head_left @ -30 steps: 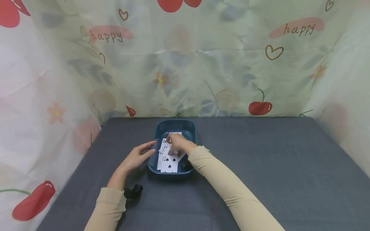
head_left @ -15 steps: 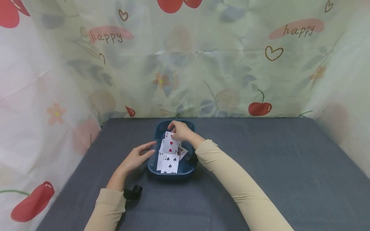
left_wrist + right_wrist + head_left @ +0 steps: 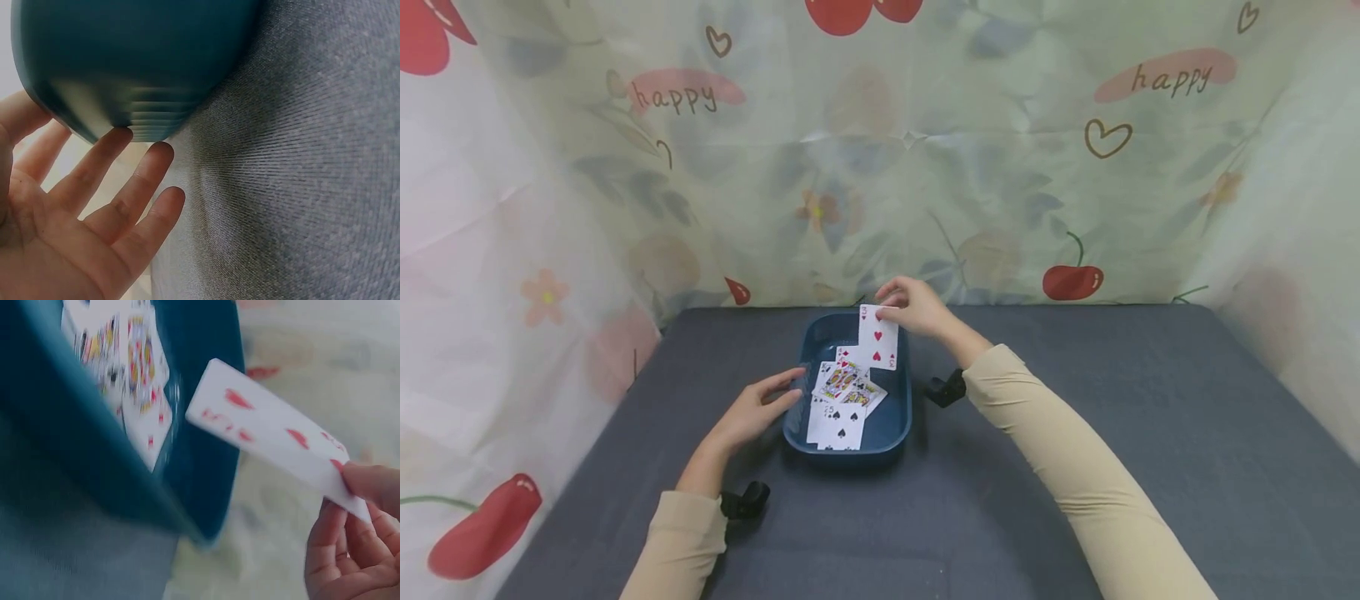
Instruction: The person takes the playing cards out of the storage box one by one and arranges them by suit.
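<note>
A three of hearts playing card point(image 3: 877, 337) is pinched between the thumb and fingers of my right hand point(image 3: 917, 308), raised over the far right rim of a dark blue tray point(image 3: 886, 437). The right wrist view shows the thumb on the face of the card point(image 3: 275, 434) and the fingers behind it. Several overlapping cards point(image 3: 842, 425) lie face up in the tray, among them face cards point(image 3: 842, 379) and spades. My left hand point(image 3: 752, 412) is at the tray's left side, fingers extended; in the left wrist view its fingertips touch the tray wall point(image 3: 150, 56).
Grey cloth covers the table point(image 3: 1075, 433). A patterned curtain point(image 3: 925, 208) hangs behind it and at both sides. Black straps with small devices point(image 3: 747, 500) sit on the wrists; the right device point(image 3: 947, 389) hangs just right of the tray.
My right hand took the three of hearts from the pile and lifted it up and to the right, uncovering face cards and a red card beneath. The left hand stayed put.
</note>
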Demonstrator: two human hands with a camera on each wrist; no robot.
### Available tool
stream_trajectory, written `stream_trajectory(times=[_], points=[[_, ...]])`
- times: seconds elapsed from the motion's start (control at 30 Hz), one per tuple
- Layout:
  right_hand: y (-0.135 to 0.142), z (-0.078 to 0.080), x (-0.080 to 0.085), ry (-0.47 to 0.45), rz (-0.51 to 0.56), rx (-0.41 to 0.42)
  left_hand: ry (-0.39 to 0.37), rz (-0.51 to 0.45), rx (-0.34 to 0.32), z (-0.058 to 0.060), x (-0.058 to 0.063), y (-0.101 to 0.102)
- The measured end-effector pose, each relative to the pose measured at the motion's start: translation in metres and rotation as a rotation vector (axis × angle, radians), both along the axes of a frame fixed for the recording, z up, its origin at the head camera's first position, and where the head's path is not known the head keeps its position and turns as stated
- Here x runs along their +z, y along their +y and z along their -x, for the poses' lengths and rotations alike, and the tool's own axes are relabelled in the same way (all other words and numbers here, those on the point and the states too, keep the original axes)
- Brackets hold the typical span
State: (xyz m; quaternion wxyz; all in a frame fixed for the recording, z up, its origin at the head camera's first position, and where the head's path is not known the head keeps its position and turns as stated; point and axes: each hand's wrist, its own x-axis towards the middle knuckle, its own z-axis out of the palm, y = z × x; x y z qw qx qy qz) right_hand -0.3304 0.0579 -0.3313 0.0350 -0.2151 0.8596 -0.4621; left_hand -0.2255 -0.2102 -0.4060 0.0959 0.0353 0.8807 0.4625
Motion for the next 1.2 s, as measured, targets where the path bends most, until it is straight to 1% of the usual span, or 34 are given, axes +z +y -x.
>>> stream_trajectory(times=[0.17,0.27,0.4,0.53,0.7,0.9,1.0,1.1,1.2], points=[[0.032,0.010,0.002,-0.005,0.040,-0.099,0.007,-0.004,-0.007,-0.001,0.000,-0.002],[0.049,0.014,0.001,-0.016,0.032,-0.154,0.012,-0.003,-0.010,-0.001,-0.001,-0.003],[0.067,0.021,-0.008,-0.030,0.027,-0.199,0.011,-0.003,-0.008,-0.002,-0.001,-0.003],[0.078,0.028,-0.019,-0.029,0.023,-0.233,0.014,-0.012,-0.011,-0.002,-0.001,-0.002],[0.084,0.033,-0.032,-0.046,0.012,-0.262,0.006,-0.008,0.001,-0.002,-0.001,-0.002],[0.083,0.040,-0.046,-0.102,-0.028,-0.249,0.006,-0.012,-0.001,-0.002,-0.001,-0.002],[0.082,0.042,-0.050,-0.122,-0.045,-0.252,-0.001,-0.013,-0.001,-0.002,-0.001,-0.002],[0.082,0.042,-0.053,-0.119,-0.074,-0.257,-0.004,-0.016,0.000,-0.002,0.000,-0.002],[0.081,0.043,-0.054,-0.127,-0.073,-0.262,0.000,-0.015,-0.002,-0.002,0.000,-0.002]])
